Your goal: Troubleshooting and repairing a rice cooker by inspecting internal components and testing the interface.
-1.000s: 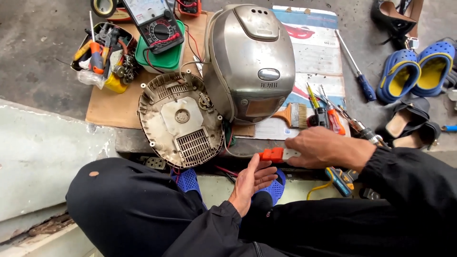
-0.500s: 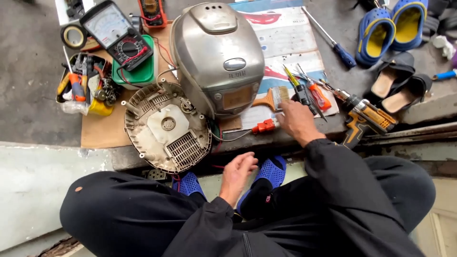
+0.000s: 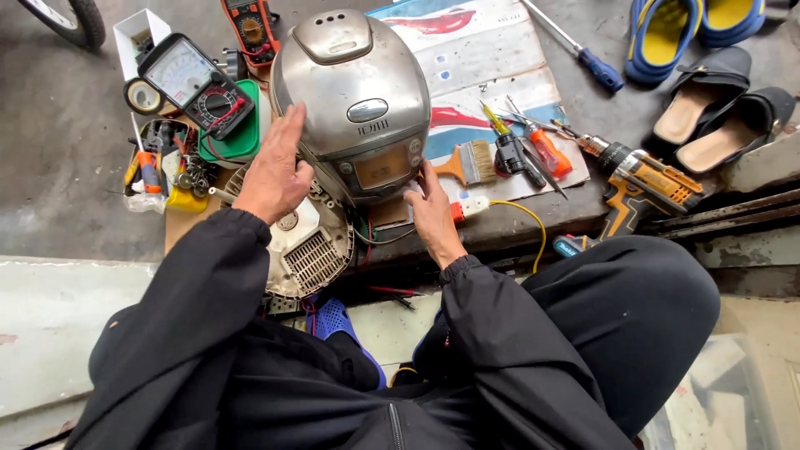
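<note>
Working from left to right, I am seeing an analog multimeter (image 3: 193, 83) lying on a green box (image 3: 242, 137) at the far left of the worktop (image 3: 508, 221), well apart from my hands. My left hand (image 3: 271, 175) is lying flat and open against the left flank of the silver rice cooker (image 3: 354, 96), fingers spread, gripping nothing. The cooker is sitting mid-worktop, just above its detached round base plate (image 3: 308, 246). My right hand (image 3: 433, 208) is pressing open-fingered at the cooker's lower front corner, beside the display panel. I am judging the shell as rigid, smooth, rounded and likely slippery, fairly heavy, so both palms low on opposite flanks are suiting it best. Further right, a paintbrush (image 3: 471, 162), screwdrivers (image 3: 542, 146) and a cordless drill (image 3: 646, 179) are lying untouched
</note>
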